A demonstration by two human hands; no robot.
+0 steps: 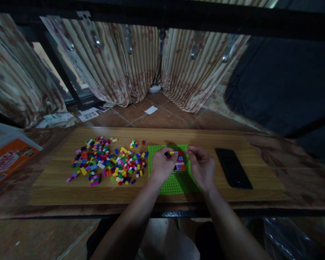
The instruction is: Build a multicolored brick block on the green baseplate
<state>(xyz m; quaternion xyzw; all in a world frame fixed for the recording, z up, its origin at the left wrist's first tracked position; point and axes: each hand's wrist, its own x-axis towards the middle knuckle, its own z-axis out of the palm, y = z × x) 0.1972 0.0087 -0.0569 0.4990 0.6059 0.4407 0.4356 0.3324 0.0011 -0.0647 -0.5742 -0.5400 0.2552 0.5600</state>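
A green studded baseplate (pixel 173 187) lies on the wooden board, with a low block of colourful toy bricks (pixel 181 167) built on it. The block shows red, blue, purple, orange and yellow pieces. My left hand (pixel 163 164) is closed around the left side of this block, its thumb and fingers hiding part of it. At the block's upper right corner, my right hand (pixel 202 166) is pinched, thumb against forefinger. Whatever sits between those fingertips is too small to name.
Many loose toy bricks (pixel 97 155) are spread over the left half of the wooden board (pixel 206 137). A black phone (pixel 233 168) lies right of the baseplate. An orange and white package (pixel 11 155) stands at far left. Curtains hang beyond the tiled floor.
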